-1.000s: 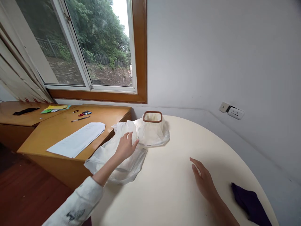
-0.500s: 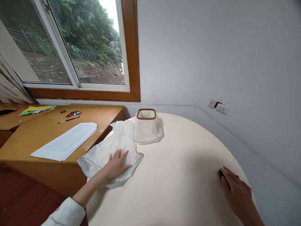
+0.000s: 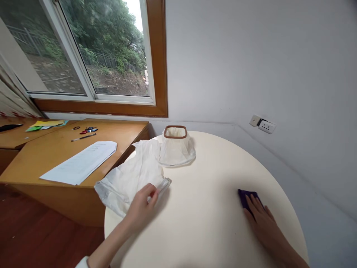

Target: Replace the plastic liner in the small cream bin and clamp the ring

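Dark purple cloth (image 3: 243, 197) is held down on the R part of the white round table (image 3: 206, 208) by the R hand (image 3: 260, 219); it's covered in part by the fingers, which are laid flat & slightly apart, not clamped. The near edge of the white plastic bag (image 3: 134, 171), spread crumpled on the table's L side, is pinched btwn thumb & curled fingers of the L hand (image 3: 142, 204). Just beyond, near the table's far edge, a bin (image 3: 177, 152) w/ brown rim, wrapped in whitish plastic, is set upright beside the bag. On the wooden desk (image 3: 36, 163) at L, white papers (image 3: 80, 163), 1 pen (image 3: 83, 137) & coloured sheets (image 3: 46, 124) are laid out. Further out, 1 socket (image 3: 267, 126) is mounted on the wall (image 3: 209, 56) at R; trees are seen thru the window (image 3: 111, 96).
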The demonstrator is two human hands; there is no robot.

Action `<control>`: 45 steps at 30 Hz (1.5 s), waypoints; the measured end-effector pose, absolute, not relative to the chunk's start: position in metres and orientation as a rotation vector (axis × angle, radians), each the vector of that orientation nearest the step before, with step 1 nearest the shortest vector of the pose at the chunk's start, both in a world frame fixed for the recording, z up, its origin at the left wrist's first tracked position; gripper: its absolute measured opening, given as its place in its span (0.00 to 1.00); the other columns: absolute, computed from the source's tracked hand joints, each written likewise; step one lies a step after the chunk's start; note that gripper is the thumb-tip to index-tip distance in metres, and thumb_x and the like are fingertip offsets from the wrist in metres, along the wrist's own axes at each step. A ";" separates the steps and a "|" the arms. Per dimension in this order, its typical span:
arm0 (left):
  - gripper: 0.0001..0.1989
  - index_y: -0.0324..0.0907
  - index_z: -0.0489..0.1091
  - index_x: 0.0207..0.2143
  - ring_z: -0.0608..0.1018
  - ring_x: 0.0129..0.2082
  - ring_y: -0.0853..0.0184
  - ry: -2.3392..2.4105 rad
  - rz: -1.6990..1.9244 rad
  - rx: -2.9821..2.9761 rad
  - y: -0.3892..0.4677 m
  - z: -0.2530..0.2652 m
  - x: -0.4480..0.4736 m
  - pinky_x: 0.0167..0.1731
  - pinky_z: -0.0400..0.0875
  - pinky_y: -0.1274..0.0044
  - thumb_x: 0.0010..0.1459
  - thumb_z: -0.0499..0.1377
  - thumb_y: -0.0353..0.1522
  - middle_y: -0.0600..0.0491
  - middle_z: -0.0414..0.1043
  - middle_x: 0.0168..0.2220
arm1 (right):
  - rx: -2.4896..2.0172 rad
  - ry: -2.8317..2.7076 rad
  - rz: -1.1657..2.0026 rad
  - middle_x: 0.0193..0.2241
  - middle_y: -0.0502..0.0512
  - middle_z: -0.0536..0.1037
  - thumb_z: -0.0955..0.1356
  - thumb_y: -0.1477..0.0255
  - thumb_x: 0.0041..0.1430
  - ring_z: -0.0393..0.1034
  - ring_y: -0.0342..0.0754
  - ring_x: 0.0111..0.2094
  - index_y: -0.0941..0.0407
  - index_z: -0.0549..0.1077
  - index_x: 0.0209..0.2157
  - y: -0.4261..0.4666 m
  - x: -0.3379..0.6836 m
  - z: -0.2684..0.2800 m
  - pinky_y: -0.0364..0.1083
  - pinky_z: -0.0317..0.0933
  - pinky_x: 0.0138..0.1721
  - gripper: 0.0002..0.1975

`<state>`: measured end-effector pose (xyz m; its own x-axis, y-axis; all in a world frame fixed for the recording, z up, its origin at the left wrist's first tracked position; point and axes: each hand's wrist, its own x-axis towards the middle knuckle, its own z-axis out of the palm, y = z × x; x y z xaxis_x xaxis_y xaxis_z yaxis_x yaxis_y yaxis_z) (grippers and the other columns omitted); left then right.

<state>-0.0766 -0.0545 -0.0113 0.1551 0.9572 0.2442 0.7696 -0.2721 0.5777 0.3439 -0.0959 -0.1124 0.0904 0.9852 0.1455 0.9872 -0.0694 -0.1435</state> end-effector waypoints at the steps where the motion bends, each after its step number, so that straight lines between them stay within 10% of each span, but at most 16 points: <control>1: 0.15 0.42 0.57 0.22 0.67 0.23 0.69 1.621 0.822 2.135 -0.062 -0.016 -0.068 0.21 0.60 0.79 0.59 0.43 0.36 0.55 0.62 0.23 | -2.110 -2.057 0.017 0.59 0.60 0.54 0.52 0.57 0.59 0.46 0.53 0.60 0.61 0.53 0.59 -0.089 0.328 -0.105 0.58 0.44 0.58 0.32; 21: 0.12 0.42 0.52 0.19 0.65 0.22 0.70 1.310 0.582 2.448 -0.075 -0.039 -0.049 0.23 0.56 0.78 0.55 0.46 0.27 0.54 0.61 0.21 | -1.475 -2.529 0.185 0.61 0.60 0.46 0.48 0.59 0.63 0.37 0.52 0.62 0.59 0.47 0.61 0.006 0.116 -0.069 0.57 0.34 0.59 0.29; 45: 0.12 0.40 0.61 0.24 0.65 0.25 0.68 1.154 0.546 2.815 -0.082 -0.047 -0.040 0.26 0.58 0.75 0.60 0.45 0.29 0.52 0.63 0.24 | -1.447 -2.389 -0.272 0.60 0.54 0.52 0.55 0.67 0.62 0.42 0.52 0.61 0.53 0.53 0.59 -0.069 0.207 -0.062 0.56 0.38 0.58 0.23</control>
